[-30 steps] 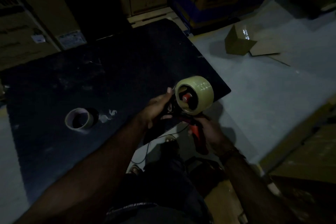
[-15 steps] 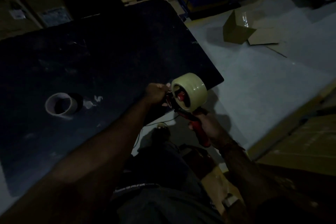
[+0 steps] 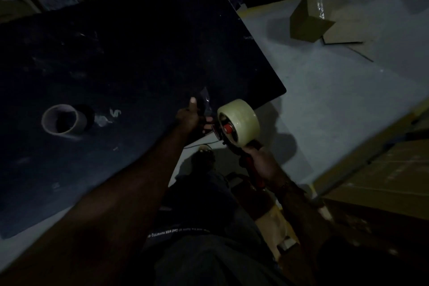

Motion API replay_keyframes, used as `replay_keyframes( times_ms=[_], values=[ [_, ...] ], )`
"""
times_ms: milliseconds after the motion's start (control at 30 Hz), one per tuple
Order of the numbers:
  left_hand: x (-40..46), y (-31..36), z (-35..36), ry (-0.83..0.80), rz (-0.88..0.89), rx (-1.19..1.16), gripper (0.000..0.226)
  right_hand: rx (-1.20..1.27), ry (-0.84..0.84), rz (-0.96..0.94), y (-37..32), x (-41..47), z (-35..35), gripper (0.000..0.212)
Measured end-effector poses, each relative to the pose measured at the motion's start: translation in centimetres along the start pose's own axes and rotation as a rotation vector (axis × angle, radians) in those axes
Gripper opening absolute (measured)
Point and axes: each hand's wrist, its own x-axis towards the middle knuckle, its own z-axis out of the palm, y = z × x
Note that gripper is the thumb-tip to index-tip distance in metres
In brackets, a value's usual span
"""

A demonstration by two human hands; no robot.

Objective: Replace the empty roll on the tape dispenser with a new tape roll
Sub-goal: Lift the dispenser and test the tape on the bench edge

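Filling most of the left side, a black table (image 3: 116, 65) reaches out over a grey floor (image 3: 336, 104), where an open cardboard box (image 3: 308, 23) lies well apart. An empty roll (image 3: 63, 119) rests on the tabletop. Near the table's corner, the right hand (image 3: 262, 165) grips the red handle of the tape dispenser (image 3: 232, 137), a new tape roll (image 3: 241, 123) seated on its hub. The left hand (image 3: 189, 116) pinches a clear tape end (image 3: 205, 97) just beside the roll.

You have one line of small white print on the dark band of clothing (image 3: 178, 232) at your waist, near the bottom edge; it appears upside down, and only "God was" can be partly made out.
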Motion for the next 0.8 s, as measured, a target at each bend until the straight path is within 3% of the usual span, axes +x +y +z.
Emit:
replay_keyframes(
  times_ms=[133,200,300,367,400,467,567,700,800],
  values=[
    [0.2,-0.5,-0.3,0.293,0.271,0.515,0.046,-0.056,0.001,0.015,1.1,0.7,0.0,0.017],
    [-0.4,-0.9,-0.4,0.333,0.509,0.715,0.038,-0.059,0.008,0.031,1.6,1.0,0.1,0.018],
    [-0.6,-2.1,-1.4,0.157,0.943,1.072,0.042,-0.027,0.019,0.047,1.6,1.1,0.2,0.018],
    [0.0,-3.4,-2.4,-0.017,1.229,1.416,0.06,-0.011,0.032,0.055,1.6,1.2,0.4,0.019],
    [0.5,-3.9,-2.9,-0.064,1.281,1.582,0.07,-0.012,0.037,0.056,1.6,1.2,0.5,0.019],
    [1.3,-4.2,-3.6,-0.095,1.234,1.769,0.079,-0.012,0.038,0.057,1.8,1.2,0.5,0.022],
    [2.7,-4.5,-4.9,-0.148,1.184,1.926,0.074,-0.018,0.028,0.059,2.2,1.5,0.3,0.017],
    [3.0,-4.2,-5.1,-0.18,1.049,1.919,0.075,-0.065,-0.001,0.057,2.8,2.0,0.2,0.019],
    [2.2,-4.0,-4.7,-0.185,1.011,1.906,0.087,-0.141,-0.061,0.05,4.2,2.7,-0.3,0.035]
  ],
)
